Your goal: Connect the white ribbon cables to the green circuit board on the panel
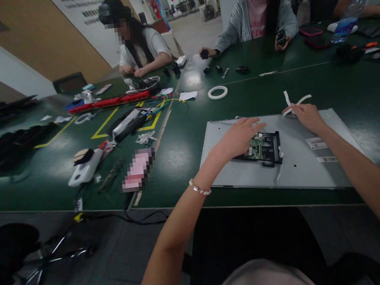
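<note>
A flat grey metal panel (299,166) lies in front of me near the table edge. On it sits a green circuit board (258,146) in a black plastic frame (273,147). My left hand (239,137) is over the board's left side with fingers stretched out, covering part of it. Whether its fingertips touch the board I cannot tell. At the panel's far edge, my right hand (306,117) pinches thin white strips (287,99) that look like tape; their loose ends stick up. White labels (316,142) are stuck on the panel near my right forearm.
A white tape roll (217,92) lies beyond the panel. To the left are a phone (138,169), a white power bank-like device (86,167) and cables. Across the table, people sit near small tools and a water bottle (350,16). A wheeled chair (42,264) stands at lower left.
</note>
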The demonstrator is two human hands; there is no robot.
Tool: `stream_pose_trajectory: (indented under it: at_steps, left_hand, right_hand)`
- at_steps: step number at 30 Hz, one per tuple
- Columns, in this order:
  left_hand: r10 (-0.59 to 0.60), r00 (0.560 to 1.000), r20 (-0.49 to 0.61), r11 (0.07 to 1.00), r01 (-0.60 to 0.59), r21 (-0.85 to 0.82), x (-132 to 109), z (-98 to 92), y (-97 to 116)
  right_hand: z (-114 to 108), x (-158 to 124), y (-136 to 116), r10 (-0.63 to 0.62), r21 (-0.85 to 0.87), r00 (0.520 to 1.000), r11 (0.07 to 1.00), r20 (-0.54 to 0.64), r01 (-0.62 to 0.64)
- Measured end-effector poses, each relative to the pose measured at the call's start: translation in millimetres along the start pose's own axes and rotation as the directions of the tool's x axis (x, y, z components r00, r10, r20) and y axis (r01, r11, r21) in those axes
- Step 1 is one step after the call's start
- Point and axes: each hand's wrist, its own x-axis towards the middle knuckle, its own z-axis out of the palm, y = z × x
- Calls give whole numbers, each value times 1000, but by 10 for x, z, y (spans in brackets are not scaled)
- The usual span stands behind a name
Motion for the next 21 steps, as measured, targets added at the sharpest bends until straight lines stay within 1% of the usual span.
stream_pose_trajectory:
  at_steps: [1, 3, 5, 7, 9, 11, 13, 16, 19, 21]
  left_hand:
    - [45, 999, 22, 999, -46, 22, 74, 7, -68]
    - [127, 984, 128, 991, -132, 32, 223, 60, -167]
    - [172, 947, 273, 985, -175, -12, 350, 132, -223]
    - [202, 908, 368, 979, -186, -80, 431, 182, -246]
    - [218, 895, 388, 975, -181, -130, 451, 194, -245]
    - [191, 906, 378, 980, -151, -132, 409, 177, -224]
    - [103, 922, 374, 993, -76, -88, 317, 154, -177]
    - [-128, 931, 343, 992, 122, 39, 141, 150, -50]
    - [-349, 904, 248, 935, 319, 154, -8, 211, 127]
    - [-439, 881, 176, 891, 402, 213, -63, 286, 240]
  right_hand:
    - [1, 2, 5, -5, -8, 1000, 1000, -2, 5]
    - [-1, 7, 16, -24, -24, 1000, 999, -3, 23]
    - [-3, 10, 27, -44, -32, 999, 999, -3, 43]
    - [-6, 14, 34, -48, -39, 999, 998, 1, 48]
    - [-8, 17, 36, -44, -44, 999, 998, 3, 44]
    - [-10, 18, 31, -42, -49, 999, 998, 6, 42]
    - [-13, 17, 22, -41, -49, 999, 998, 9, 41]
    - [-17, 11, 7, -43, -40, 999, 998, 14, 44]
    - [-21, -5, -11, -40, -31, 999, 999, 20, 41]
    - [-28, -23, -31, -33, -28, 999, 999, 16, 34]
